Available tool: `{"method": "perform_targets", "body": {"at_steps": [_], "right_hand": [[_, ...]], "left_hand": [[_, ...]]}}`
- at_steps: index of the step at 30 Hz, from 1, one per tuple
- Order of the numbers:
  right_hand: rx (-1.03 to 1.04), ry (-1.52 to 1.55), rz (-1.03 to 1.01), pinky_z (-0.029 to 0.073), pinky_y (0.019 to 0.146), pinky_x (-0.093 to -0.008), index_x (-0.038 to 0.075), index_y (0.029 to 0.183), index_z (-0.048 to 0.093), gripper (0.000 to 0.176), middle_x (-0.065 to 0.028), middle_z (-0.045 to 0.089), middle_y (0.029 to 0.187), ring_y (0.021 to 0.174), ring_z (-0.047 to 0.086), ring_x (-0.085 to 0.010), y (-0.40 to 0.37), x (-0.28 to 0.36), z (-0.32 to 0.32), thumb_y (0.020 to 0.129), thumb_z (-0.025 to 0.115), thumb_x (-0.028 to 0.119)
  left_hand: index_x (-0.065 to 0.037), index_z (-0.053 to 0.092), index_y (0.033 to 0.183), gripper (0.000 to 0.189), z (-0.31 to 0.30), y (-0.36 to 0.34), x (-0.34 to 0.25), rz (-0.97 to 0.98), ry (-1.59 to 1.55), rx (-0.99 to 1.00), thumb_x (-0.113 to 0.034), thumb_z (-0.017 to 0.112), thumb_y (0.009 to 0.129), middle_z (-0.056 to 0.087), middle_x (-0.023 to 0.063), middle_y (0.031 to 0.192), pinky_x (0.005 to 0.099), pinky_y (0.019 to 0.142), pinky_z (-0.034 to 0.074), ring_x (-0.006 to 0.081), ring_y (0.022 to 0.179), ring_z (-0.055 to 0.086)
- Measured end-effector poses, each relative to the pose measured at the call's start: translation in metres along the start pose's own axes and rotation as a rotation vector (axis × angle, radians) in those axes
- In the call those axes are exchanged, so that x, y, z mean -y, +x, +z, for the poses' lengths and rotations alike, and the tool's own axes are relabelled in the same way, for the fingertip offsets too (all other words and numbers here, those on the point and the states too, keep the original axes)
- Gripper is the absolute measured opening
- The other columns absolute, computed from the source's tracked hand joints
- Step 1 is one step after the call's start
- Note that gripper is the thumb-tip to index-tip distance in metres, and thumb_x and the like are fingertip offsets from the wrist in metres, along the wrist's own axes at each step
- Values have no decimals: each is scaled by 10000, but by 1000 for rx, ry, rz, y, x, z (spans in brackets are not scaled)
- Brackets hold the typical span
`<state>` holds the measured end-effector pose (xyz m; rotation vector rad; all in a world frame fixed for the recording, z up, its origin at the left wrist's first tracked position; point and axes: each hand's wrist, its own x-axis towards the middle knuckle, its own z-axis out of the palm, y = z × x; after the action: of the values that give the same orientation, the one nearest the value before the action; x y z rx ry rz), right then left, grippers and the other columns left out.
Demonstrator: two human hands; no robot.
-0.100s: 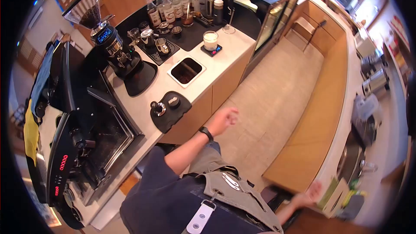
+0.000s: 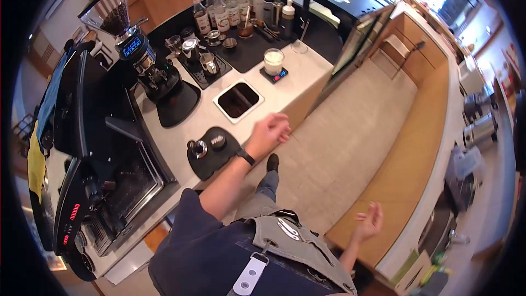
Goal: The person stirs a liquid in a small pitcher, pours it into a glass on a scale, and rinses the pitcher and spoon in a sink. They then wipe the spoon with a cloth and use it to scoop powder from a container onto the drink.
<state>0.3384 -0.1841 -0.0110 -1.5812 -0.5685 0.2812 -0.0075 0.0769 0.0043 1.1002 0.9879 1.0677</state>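
My left hand (image 2: 271, 130), with a black band on its wrist, hangs in the air near the counter's front edge, between the square sink opening (image 2: 238, 100) and the black tamping mat (image 2: 214, 152). Its fingers are loosely curled and a little apart, with nothing in them. Lower right, my right hand (image 2: 371, 222) is raised beside the wooden cabinet front, fingers apart and empty. A glass with pale, creamy contents (image 2: 273, 62) stands on a small black scale (image 2: 274, 75) with a lit display, beyond my left hand.
At the left are an espresso machine (image 2: 93, 131) and a coffee grinder (image 2: 145, 66). Syrup bottles (image 2: 220, 15) line the counter's back. Metal pitchers (image 2: 209, 63) stand on a black tray. A long wooden cabinet (image 2: 405, 159) bounds the aisle floor (image 2: 339, 131) on the right.
My left hand has moved up and slightly left in view, toward the counter. My right hand has risen and come inward. A shoe now shows on the floor below my left hand.
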Motion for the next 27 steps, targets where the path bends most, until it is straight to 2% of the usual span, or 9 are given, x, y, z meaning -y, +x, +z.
{"method": "perform_targets", "body": {"at_steps": [3, 7, 8, 13, 16, 20, 21, 25, 27], "right_hand": [[324, 2, 99, 405, 367, -218, -20, 1188, 720, 202, -137, 778, 989, 452, 548, -75, 35, -12, 136, 1023, 700, 94], [549, 39, 116, 385, 376, -224, -20, 1165, 720, 189, -117, 772, 948, 462, 538, -57, 75, -15, 247, 1045, 678, 120], [585, 38, 96, 377, 375, -225, -20, 1157, 721, 187, -110, 768, 937, 462, 532, -53, 87, -14, 266, 1050, 671, 125], [765, -17, 88, 371, 411, -221, -6, 1136, 727, 193, -69, 748, 888, 519, 538, -44, 156, 2, 336, 1055, 674, 161], [915, -84, 37, 400, 456, -226, 6, 1123, 739, 177, -42, 721, 819, 547, 549, -50, 201, 6, 376, 1042, 692, 157], [1122, -109, -29, 449, 520, -237, 9, 1093, 752, 136, -23, 683, 732, 574, 588, -63, 253, 18, 444, 1016, 710, 113], [1175, -104, -9, 468, 547, -240, 8, 1085, 758, 127, -23, 684, 721, 598, 615, -70, 263, 28, 462, 1005, 721, 99], [1491, -52, -106, 496, 618, -242, 5, 1105, 767, 156, -43, 730, 776, 692, 681, -80, 301, 59, 534, 969, 751, 80], [1619, 10, -178, 498, 632, -245, 8, 1111, 767, 162, -46, 738, 806, 717, 692, -85, 313, 60, 564, 963, 754, 72]], "left_hand": [[15, 618, 1269, 267, -66, 117, -43, 166, -43, -163, -150, 636, 1060, 750, 123, 983, 294, 742, 614, 164, 838, 734], [28, 581, 1299, 310, -132, 264, -52, 302, -75, -394, -135, 657, 1046, 724, 121, 1158, 312, 905, 607, 187, 1052, 717], [25, 574, 1292, 367, -148, 303, -44, 344, -78, -437, -150, 717, 1002, 711, 120, 1187, 313, 903, 587, 179, 1042, 706], [13, 251, 1543, 970, -180, 434, -36, 334, 519, -938, -124, 877, 815, 384, 297, 1532, 471, 1184, 392, 414, 1429, 430], [-12, 78, 1586, 1169, -196, 474, -32, 219, 509, -1005, -61, 901, 756, 228, 325, 1592, 502, 1244, 298, 464, 1510, 268], [-51, 89, 1592, 1238, -213, 505, -11, 139, 535, -1000, -24, 934, 688, 222, 320, 1614, 484, 1247, 321, 454, 1509, 302], [-70, 91, 1596, 1258, -216, 510, -8, 112, 544, -1010, -22, 944, 672, 361, 293, 1576, 460, 1211, 379, 426, 1448, 429], [-75, 99, 1595, 1246, -218, 508, -9, 116, 520, -992, -61, 943, 678, 612, 213, 1401, 431, 1127, 465, 376, 1283, 620], [-73, 119, 1596, 1236, -221, 509, -8, 138, 497, -982, -83, 945, 676, 608, 212, 1411, 428, 1131, 463, 369, 1300, 612]]}}
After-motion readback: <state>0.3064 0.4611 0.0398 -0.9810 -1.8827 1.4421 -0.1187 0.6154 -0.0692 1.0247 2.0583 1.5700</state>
